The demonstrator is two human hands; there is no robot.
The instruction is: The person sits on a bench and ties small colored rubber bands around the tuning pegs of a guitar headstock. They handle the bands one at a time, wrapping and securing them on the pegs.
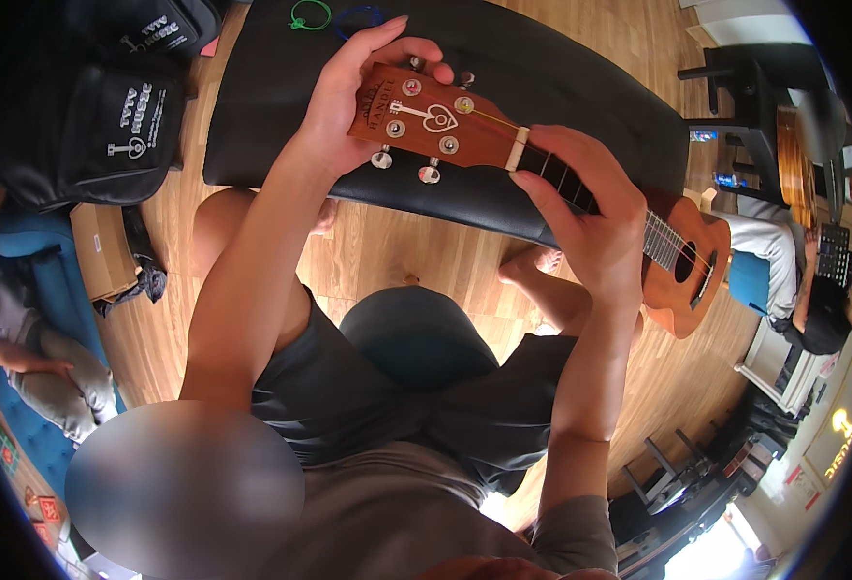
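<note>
A small brown wooden ukulele (704,227) lies slantwise before me, its headstock to the left and its body to the right. My left hand (342,92) holds the end of the headstock (421,124), with fingers bent over the far edge by the silver tuning pegs. My right hand (595,198) grips the neck just past the pale nut (517,150), thumb on the near side and fingers across the far side. One thin yellowish string runs from a tuning post to the nut. My right hand hides part of the fretboard and strings.
Under the ukulele is a long black padded bench (281,126), with a green coil (310,14) and a blue coil (358,19) at its far edge. Black bags (141,126) stand left. People sit on both sides; another guitar (795,159) is at right.
</note>
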